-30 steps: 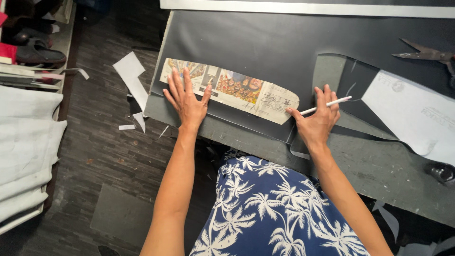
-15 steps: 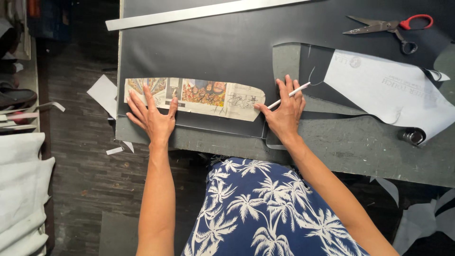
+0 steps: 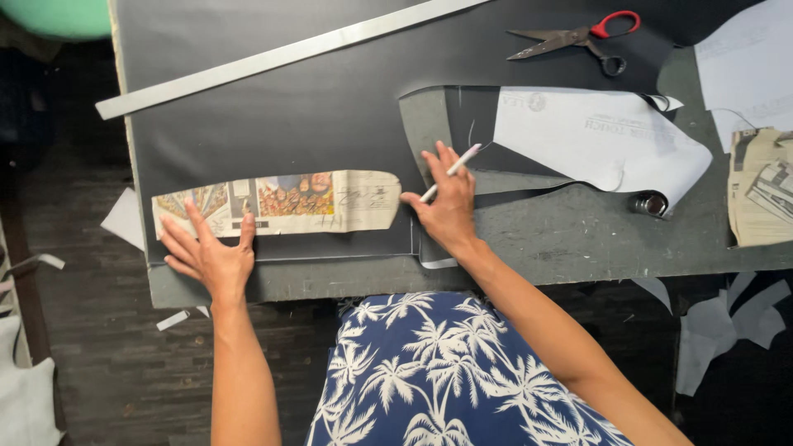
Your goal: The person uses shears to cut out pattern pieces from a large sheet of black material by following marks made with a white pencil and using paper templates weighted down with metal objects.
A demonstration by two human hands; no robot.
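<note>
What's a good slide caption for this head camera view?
Left hand pins a newspaper pattern on black sheet; right hand holds a white marking pencil.

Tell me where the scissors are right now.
The red-handled scissors lie at the top right of the head view on the black sheet, above the white paper pattern.

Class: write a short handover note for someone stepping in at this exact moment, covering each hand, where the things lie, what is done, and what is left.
Left hand: flat, fingers spread on the newspaper pattern's left end.
Right hand: holds a white marker beside the pattern's right end.
Pattern lies flat on the black sheet, near the table's front edge.
Ruler and scissors lie farther back.
Done: pattern placed and held.
Left: no traced line around it is visible; sheet uncut here.
</note>
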